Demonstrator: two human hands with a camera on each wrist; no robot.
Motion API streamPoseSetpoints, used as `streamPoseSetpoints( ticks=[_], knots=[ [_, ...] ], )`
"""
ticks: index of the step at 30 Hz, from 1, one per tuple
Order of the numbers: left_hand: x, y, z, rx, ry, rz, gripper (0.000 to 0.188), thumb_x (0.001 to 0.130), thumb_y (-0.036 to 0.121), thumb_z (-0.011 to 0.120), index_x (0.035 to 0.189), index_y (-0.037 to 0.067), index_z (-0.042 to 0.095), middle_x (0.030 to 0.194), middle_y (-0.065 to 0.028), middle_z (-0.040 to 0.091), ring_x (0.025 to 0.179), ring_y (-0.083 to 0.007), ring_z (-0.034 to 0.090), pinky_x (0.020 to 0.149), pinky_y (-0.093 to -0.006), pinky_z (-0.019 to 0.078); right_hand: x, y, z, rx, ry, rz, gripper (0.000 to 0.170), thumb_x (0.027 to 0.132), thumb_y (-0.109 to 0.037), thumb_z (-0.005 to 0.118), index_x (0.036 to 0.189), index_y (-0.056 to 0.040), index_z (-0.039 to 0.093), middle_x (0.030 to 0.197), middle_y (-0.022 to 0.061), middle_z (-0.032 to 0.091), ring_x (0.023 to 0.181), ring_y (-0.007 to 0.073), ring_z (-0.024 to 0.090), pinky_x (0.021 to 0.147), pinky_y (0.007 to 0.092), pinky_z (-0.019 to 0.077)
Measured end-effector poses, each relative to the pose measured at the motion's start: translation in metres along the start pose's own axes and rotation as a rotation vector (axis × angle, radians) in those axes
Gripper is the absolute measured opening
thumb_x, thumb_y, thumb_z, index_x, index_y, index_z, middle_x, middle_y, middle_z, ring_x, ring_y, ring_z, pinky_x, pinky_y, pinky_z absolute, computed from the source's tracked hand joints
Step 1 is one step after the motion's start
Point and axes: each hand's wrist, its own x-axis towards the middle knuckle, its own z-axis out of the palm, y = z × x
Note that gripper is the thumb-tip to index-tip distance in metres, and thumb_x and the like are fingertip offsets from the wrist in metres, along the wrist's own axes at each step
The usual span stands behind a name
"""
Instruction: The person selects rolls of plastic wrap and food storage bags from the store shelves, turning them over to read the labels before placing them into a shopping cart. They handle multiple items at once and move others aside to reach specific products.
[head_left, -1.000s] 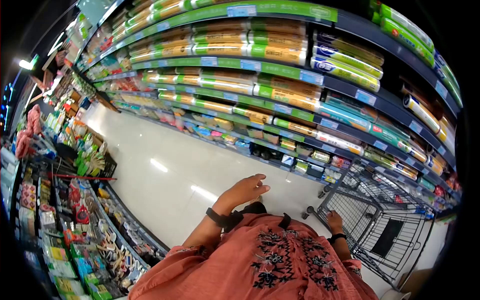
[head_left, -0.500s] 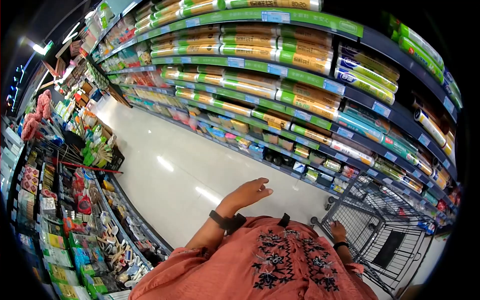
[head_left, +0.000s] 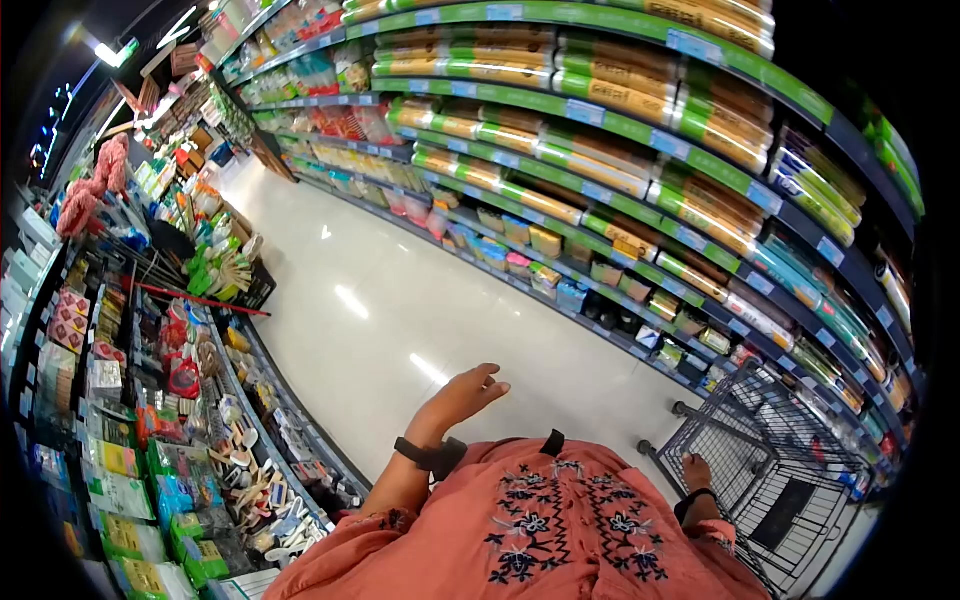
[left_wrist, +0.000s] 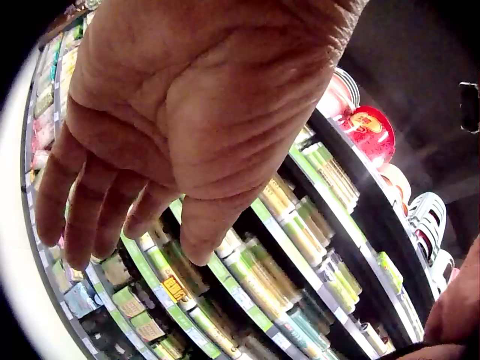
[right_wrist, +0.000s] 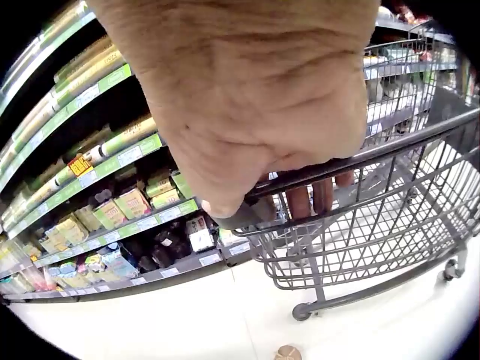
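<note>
One left hand [left_wrist: 187,127] loose, right hand [right_wrist: 255,97] gripping cart [head_left: 785,513]

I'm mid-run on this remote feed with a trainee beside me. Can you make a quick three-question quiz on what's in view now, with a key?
1. True or false: the left hand is holding a packaged roll.

2. What does the right hand grip?
A) a shelf edge
B) the cart's top rail
C) a red bowl

3. Fill the gap: at the left of the head view, the thin stick lying across the goods is coloured ____.

Key:
1. False; it holds nothing.
2. B
3. Red
</note>
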Motion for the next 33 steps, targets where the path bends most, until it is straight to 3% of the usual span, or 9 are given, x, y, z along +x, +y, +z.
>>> streamPoseSetpoints(
  ticks=[4, 7, 11, 14, 17, 18, 25, 28, 33],
  knots=[
    [-0.016, -0.041, -0.02, -0.03, 0.019, -0.035, 0.063, 0.097, 0.045, 0.059, 0.136, -0.004, 0.049, 0.12, -0.0255, 0.065, 0.113, -0.0363, 0.063, 0.095, -0.0408, 0.0507, -0.004, -0.037, 0.002, 0.015, -0.127, 0.062, 0.064, 0.095, -0.063, 0.041, 0.12, -0.0082, 0.065, 0.116, 0.0192, 0.066, 0.102, 0.0402, 0.061, 0.091, 0.0565, 0.0451],
    [-0.028, -0.062, -0.033, -0.048, 0.051, -0.07, 0.063, 0.097, 0.044, 0.059, 0.137, -0.003, 0.049, 0.12, -0.0241, 0.066, 0.112, -0.0349, 0.063, 0.094, -0.04, 0.0508, -0.006, -0.067, 0.016, -0.019, -0.039, 0.115, 0.069, 0.092, -0.067, 0.038, 0.111, -0.0065, 0.066, 0.118, 0.0236, 0.065, 0.115, 0.0433, 0.058, 0.096, 0.0525, 0.0436],
    [-0.038, -0.091, -0.046, -0.079, 0.08, -0.084, 0.061, 0.098, 0.043, 0.059, 0.137, -0.003, 0.049, 0.119, -0.0221, 0.066, 0.11, -0.0326, 0.065, 0.092, -0.0382, 0.0513, -0.009, -0.095, 0.027, -0.007, -0.075, 0.08, 0.077, 0.092, -0.071, 0.032, 0.12, -0.0062, 0.063, 0.122, 0.0234, 0.064, 0.119, 0.0428, 0.057, 0.098, 0.0529, 0.0419],
    [-0.046, -0.103, -0.055, -0.082, 0.086, -0.105, 0.061, 0.098, 0.042, 0.06, 0.137, -0.003, 0.049, 0.119, -0.0228, 0.066, 0.11, -0.0326, 0.065, 0.092, -0.0383, 0.0515, -0.016, -0.128, 0.023, -0.02, -0.175, 0.131, 0.074, 0.094, -0.069, 0.032, 0.133, -0.0112, 0.057, 0.133, 0.0196, 0.059, 0.122, 0.0424, 0.054, 0.101, 0.0623, 0.0355],
    [-0.052, -0.112, -0.059, -0.109, 0.106, -0.125, 0.064, 0.097, 0.045, 0.059, 0.137, -0.003, 0.049, 0.121, -0.024, 0.065, 0.113, -0.0346, 0.064, 0.094, -0.0399, 0.0509, -0.006, -0.142, 0.038, -0.01, -0.184, 0.078, 0.076, 0.094, -0.07, 0.028, 0.133, -0.0112, 0.057, 0.133, 0.0195, 0.059, 0.123, 0.0418, 0.053, 0.102, 0.0629, 0.0338],
    [-0.054, -0.116, -0.059, -0.12, 0.113, -0.132, 0.065, 0.096, 0.047, 0.059, 0.137, -0.002, 0.049, 0.122, -0.0245, 0.065, 0.114, -0.0357, 0.063, 0.095, -0.0407, 0.0505, -0.021, -0.156, 0.029, 0.027, -0.109, 0.013, 0.082, 0.095, -0.068, 0.03, 0.122, 0.0032, 0.061, 0.124, 0.0296, 0.061, 0.119, 0.0446, 0.055, 0.101, 0.0505, 0.0408],
    [-0.067, -0.138, -0.06, -0.194, 0.152, -0.136, 0.065, 0.097, 0.047, 0.058, 0.137, -0.002, 0.049, 0.123, -0.0257, 0.064, 0.115, -0.0357, 0.062, 0.096, -0.0404, 0.0496, 0.001, -0.182, 0.052, 0.091, -0.145, -0.032, 0.079, 0.096, -0.064, 0.034, 0.122, 0.0049, 0.061, 0.128, 0.0301, 0.058, 0.121, 0.0451, 0.053, 0.103, 0.0476, 0.0397],
    [-0.072, -0.143, -0.062, -0.135, 0.183, -0.132, 0.064, 0.097, 0.047, 0.058, 0.137, -0.002, 0.049, 0.123, -0.0262, 0.064, 0.115, -0.0363, 0.062, 0.096, -0.0404, 0.0494, 0.008, -0.191, 0.056, 0.104, -0.194, -0.049, 0.076, 0.096, -0.063, 0.032, 0.131, -0.0017, 0.059, 0.139, 0.0257, 0.053, 0.128, 0.0435, 0.047, 0.108, 0.0496, 0.0351],
    [-0.08, -0.141, -0.064, -0.158, 0.198, -0.15, 0.063, 0.097, 0.047, 0.057, 0.137, -0.002, 0.049, 0.121, -0.026, 0.065, 0.113, -0.0365, 0.063, 0.095, -0.0403, 0.0496, 0.011, -0.209, 0.058, 0.112, -0.189, -0.096, 0.078, 0.097, -0.064, 0.032, 0.122, 0.0036, 0.062, 0.13, 0.0273, 0.057, 0.12, 0.0446, 0.052, 0.103, 0.0496, 0.0382]
  ],
)
